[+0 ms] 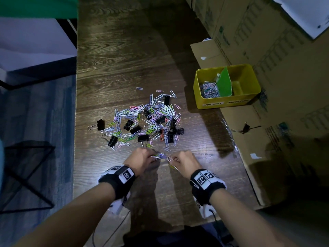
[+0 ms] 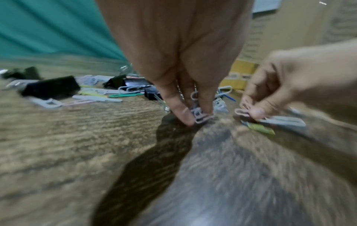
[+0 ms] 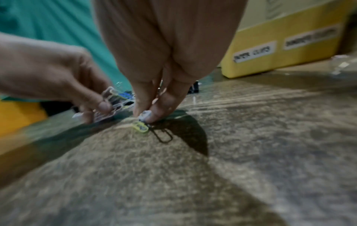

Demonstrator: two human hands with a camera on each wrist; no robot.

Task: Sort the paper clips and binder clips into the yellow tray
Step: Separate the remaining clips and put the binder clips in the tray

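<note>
Head view: a dark wooden table (image 1: 124, 56) carries a loose heap of paper clips (image 1: 153, 114) in white, pink, green and lilac, mixed with black binder clips (image 1: 134, 130), spread across its middle. One binder clip (image 1: 100, 124) lies apart near the table's left edge. The yellow tray (image 1: 252, 81) sits at the right edge against cardboard boxes (image 1: 277, 56); a green divider (image 1: 224, 82) splits it, and paper clips fill its left compartment (image 1: 209, 90). Another binder clip (image 1: 246, 128) rests on a flattened cardboard flap beside the table. Both hands work close together just in front of the heap: the left hand (image 1: 142, 160) and right hand (image 1: 185, 162), each wearing a black wristband, have fingers curled round small bunches of paper clips.

Left wrist view: the left hand's fingertips (image 2: 183, 114) point down at the table, pinching several pale clips (image 2: 200, 114). The right hand (image 2: 286, 85) pinches a pale pink clip (image 2: 241, 112), with more clips lying under it. Binder clips (image 2: 51, 88) and stray paper clips lie just behind.

Right wrist view: blurred. The right hand's fingertips (image 3: 160, 113) press narrowly together on a yellow clip (image 3: 140, 126) at the table surface. The left hand (image 3: 52, 73) holds a bunch of clips (image 3: 110, 100) just beside it. The tray's labelled front wall (image 3: 280, 50) stands behind, well apart.
</note>
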